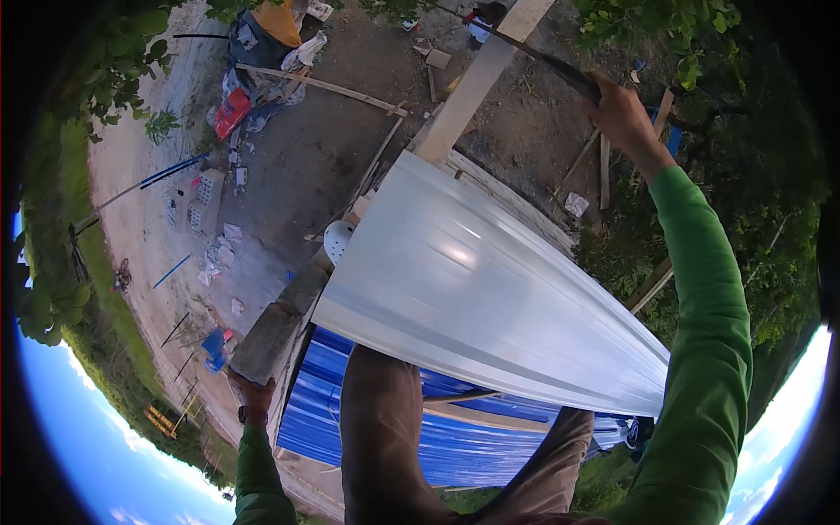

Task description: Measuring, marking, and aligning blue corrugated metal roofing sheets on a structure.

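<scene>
My right hand [628, 122] is raised at the upper right, its fingers wrapped round the thick end of a long, dark, tapering branch-like piece [560, 70] that runs up to the left. Low on the left, my left hand [254, 395] grips the near end of a grey concrete beam [278, 337]. A dark band circles that wrist. Between my arms lies a pale, ribbed metal roofing sheet [472, 280]. Its near edge passes over my knees, and blue ribbed sheeting [315, 398] shows below it, between and beside my legs.
A wooden plank [472, 101] extends from the sheet's far end. A white rounded thing with small holes [338, 241] sits by its left edge. Far below are hollow blocks [207, 199], bags with debris [262, 52] and loose boards [324, 86]. Leafy branches [652, 31] hang at upper right.
</scene>
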